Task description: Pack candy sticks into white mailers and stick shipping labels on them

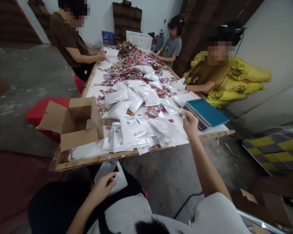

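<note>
My left hand (103, 189) is over my lap, its fingers closed on the edge of a white plastic bag (118, 183) resting against my dark trousers. At the table's right side, my right hand (190, 124) is closed in a pinch. Between its fingertips is a small white end, apparently the corner of a white packet (170, 106) lying there. Left of that hand lie filled white mailer bags (136, 128) with printed labels. Behind them is a heap of white packets (146, 94) on small colourful sachets (134, 58).
An open cardboard box (79, 136) stands on the table's left corner. A blue-covered folder or pad (207, 112) lies at the right edge. Several people sit around the table, handling white bags or sachets. Yellow sacks (246, 79) are piled at right; a red stool (46, 110) stands left.
</note>
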{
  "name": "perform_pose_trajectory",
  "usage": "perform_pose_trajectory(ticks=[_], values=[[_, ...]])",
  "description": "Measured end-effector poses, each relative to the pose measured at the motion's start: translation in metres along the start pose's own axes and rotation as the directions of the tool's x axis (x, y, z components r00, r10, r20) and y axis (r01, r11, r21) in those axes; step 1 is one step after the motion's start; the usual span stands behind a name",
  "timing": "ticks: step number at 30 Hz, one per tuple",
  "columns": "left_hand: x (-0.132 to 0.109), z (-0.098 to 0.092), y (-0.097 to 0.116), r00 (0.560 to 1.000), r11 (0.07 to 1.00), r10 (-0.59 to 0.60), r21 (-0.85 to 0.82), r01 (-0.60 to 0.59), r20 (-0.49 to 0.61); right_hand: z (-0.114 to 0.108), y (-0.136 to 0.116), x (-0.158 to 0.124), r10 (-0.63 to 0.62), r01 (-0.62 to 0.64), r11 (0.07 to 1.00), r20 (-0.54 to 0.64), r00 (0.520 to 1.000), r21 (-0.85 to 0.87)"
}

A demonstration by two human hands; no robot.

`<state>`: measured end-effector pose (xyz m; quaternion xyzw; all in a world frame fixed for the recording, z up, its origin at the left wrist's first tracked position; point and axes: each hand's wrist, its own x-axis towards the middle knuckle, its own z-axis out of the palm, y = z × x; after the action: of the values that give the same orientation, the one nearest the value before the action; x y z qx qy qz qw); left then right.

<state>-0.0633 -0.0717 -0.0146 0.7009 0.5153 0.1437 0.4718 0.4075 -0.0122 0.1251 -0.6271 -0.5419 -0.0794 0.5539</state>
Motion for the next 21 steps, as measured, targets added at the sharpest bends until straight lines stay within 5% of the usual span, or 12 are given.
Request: perform_pose_trajectory(ticks=[8, 14, 17, 19, 21], values=[[-0.003, 0.011, -0.018, 0.998, 0.997, -0.067, 0.036, 0.067, -0.011, 0.019, 0.039, -0.043, -0.033, 0.028, 0.997, -0.056, 0.998, -0.078], [0.001, 0.018, -0.008, 0.994, 0.976, -0.059, 0.215, 0.039, 0.088, 0.017, 0.057, -0.054, 0.147, -0.151, 0.988, -0.143, 0.979, -0.020], [0.005, 0.020, 0.040, 0.995, 0.880, 0.004, 0.471, -0.051, 0.100, 0.016, 0.063, -0.062, 0.234, -0.230, 0.972, -0.177, 0.956, 0.042], [0.016, 0.026, 0.094, 0.974, 0.791, 0.176, 0.568, -0.227, 0.143, 0.014, 0.067, -0.066, 0.282, -0.270, 0.959, -0.211, 0.936, 0.087], [0.040, 0.037, 0.154, 0.875, 0.674, 0.441, 0.569, -0.471, 0.201, 0.011, 0.069, -0.068, 0.330, -0.305, 0.943, -0.244, 0.912, 0.135]])
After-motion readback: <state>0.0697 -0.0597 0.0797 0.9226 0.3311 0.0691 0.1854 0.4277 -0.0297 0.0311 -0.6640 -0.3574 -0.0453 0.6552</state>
